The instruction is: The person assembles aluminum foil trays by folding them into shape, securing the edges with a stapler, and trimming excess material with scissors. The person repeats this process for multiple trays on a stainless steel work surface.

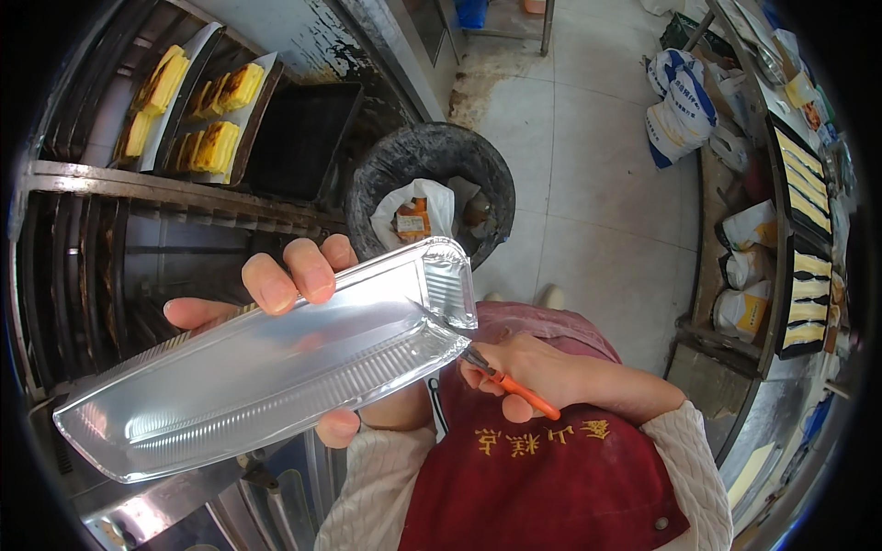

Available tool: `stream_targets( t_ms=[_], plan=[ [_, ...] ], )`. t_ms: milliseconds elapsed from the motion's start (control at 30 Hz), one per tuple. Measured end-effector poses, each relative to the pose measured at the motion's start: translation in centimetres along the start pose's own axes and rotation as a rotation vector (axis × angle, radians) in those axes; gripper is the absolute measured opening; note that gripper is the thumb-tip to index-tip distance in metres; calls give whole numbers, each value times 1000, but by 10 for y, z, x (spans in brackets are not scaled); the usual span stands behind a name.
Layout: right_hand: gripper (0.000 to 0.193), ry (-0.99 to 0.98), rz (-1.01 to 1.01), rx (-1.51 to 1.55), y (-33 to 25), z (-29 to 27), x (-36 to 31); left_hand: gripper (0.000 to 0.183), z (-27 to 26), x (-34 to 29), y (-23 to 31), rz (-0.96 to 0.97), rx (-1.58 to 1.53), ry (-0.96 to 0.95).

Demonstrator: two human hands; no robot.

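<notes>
My left hand (299, 274) grips a long silver foil tray (266, 367) from behind, its fingers over the far rim and another digit at the near rim. The tray is tilted, its inside facing up toward me. At its right end the wall is split near a corner, and the foil there is bent. My right hand (533, 363) is closed around orange-handled scissors (524, 393). Their dark metal part meets the tray at the split. Foil and fingers hide most of the blades and the other handle.
A black bin (501, 179) holding a white bag stands beyond the tray. At left a metal rack (175, 186) carries dark baking trays and yellow cake pieces (216, 147). At right, black trays with pale strips (808, 294) lie on a counter above sacks (749, 312). Another sack (678, 115) lies on the tiled floor.
</notes>
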State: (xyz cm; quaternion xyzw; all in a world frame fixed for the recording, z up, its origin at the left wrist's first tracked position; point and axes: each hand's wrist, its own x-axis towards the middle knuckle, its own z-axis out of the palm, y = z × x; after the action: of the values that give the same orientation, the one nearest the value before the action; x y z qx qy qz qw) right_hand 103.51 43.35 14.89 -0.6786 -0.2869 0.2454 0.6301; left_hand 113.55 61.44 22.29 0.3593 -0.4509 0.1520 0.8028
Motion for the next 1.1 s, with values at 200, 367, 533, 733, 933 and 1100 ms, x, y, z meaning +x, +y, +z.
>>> stream_targets(
  t_ms=[200,367,533,733,933,1100],
  plan=[
    [27,67,2,11,-3,4,2,104,12,-1,-6,94,82,61],
    [27,123,-74,35,2,6,4,106,16,-1,-5,138,128,53],
    [29,137,-68,81,2,9,5,107,25,-5,-5,204,229,96],
    [30,211,-9,50,2,7,3,104,18,-8,-14,252,163,7],
    [30,228,-23,90,1,8,6,100,35,-7,-31,361,372,176],
    [29,242,14,108,-5,6,9,98,28,-10,-29,383,398,96]
  ],
)
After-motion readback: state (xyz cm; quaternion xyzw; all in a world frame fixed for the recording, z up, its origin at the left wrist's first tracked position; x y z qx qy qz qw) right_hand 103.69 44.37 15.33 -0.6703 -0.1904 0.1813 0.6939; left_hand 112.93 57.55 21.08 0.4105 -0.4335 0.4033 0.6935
